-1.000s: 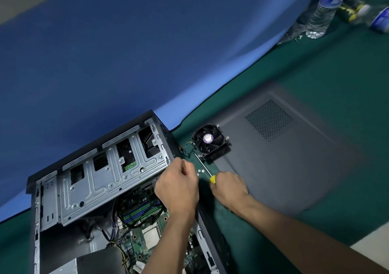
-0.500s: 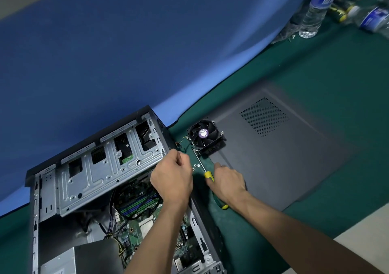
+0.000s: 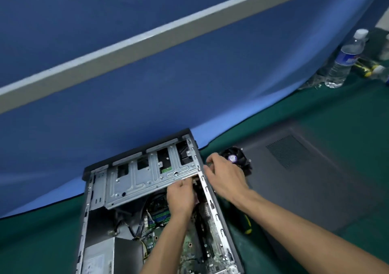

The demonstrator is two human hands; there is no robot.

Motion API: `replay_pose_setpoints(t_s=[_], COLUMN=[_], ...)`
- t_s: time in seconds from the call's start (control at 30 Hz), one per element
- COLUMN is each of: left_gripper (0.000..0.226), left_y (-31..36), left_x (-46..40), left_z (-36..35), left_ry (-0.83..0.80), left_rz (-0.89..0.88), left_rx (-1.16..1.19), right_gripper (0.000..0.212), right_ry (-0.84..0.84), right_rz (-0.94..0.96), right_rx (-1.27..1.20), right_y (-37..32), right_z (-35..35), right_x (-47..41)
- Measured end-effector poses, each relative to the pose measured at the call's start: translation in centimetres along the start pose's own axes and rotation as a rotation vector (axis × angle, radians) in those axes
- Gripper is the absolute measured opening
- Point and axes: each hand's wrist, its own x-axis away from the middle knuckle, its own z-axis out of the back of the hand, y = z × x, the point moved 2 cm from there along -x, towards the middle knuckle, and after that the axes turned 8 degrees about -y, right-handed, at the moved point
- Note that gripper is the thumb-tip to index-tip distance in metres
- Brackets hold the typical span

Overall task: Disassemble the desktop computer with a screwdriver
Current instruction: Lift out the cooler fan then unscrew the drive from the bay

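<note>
Fingers of the left hand [image 3: 181, 198] curl inside the open computer case [image 3: 147, 200], just under the front edge of its metal drive cage [image 3: 147, 176]; whether they pinch anything is blurred. Right hand [image 3: 226, 179] fingers spread loosely at the case's right wall, holding nothing clear. Just right of the case, the screwdriver [image 3: 248, 224] lies on the green mat [image 3: 315, 113], under the right forearm. A cooling fan [image 3: 236, 160] sits beyond the right hand, beside the case's far right corner.
</note>
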Motion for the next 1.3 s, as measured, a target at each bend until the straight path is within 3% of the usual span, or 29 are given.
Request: replay_pose_setpoints(t_s=[0.17,0.27,0.33,0.43,0.53,0.6,0.7,0.83,1.03,1.17,1.3], left_gripper=[0.028,0.021,0.033,0.034,0.016,0.003,0.014,0.008,0.019,0.026,0.02], left_y=[-0.7,-1.0,-1.2,-1.9,-2.5,-2.9,-3.1,-3.0,-2.4,-2.9,-4.0], left_x=[0.1,-0.2,-0.6,-1.4,-2.1,-2.4,-2.3,-1.5,-1.3,-0.7,-0.1], left_z=[2.9,3.3,3.2,2.9,2.3,2.0,1.6,0.8,0.5,0.2,-0.2], left_ry=[-0.122,-0.194,-0.216,-0.137,-0.081,-0.102,-0.185,-0.269,-0.214,-0.239,-0.288], left_rz=[0.289,0.433,0.514,0.515,0.488,0.473,0.417,0.332,0.257,0.214,0.21], left_rx=[0.244,0.395,0.5,0.584,0.72,0.854,0.989,0.86,0.565,0.569,0.669], right_gripper=[0.049,0.047,0.044,0.044,0.043,0.04,0.04,0.045,0.048,0.046,0.045], right_ry=[-0.034,-0.118,-0.114,-0.078,-0.052,-0.039,-0.019,-0.008,-0.001,0.001,-0.004], right_rz=[-0.025,-0.112,-0.115,-0.093,-0.089,-0.089,-0.098,-0.116,-0.134,-0.14,-0.137], right_rx=[0.121,0.101,0.112,0.189,0.186,0.191,0.212,0.229,0.25,0.256,0.245], right_y=[-1.9,-1.5,-1.4,-1.3,-1.2,-1.2,-1.2,-1.2,-1.1,-1.1,-1.0], right_z=[-2.5,-3.9,-4.3,-4.2,-4.3,-4.3,-4.4,-4.5,-4.7,-4.7,-4.6], right_x=[-0.8,-0.9,-0.9,-1.0,-1.0,-1.0,-1.1,-1.2,-1.4,-1.4,-1.4])
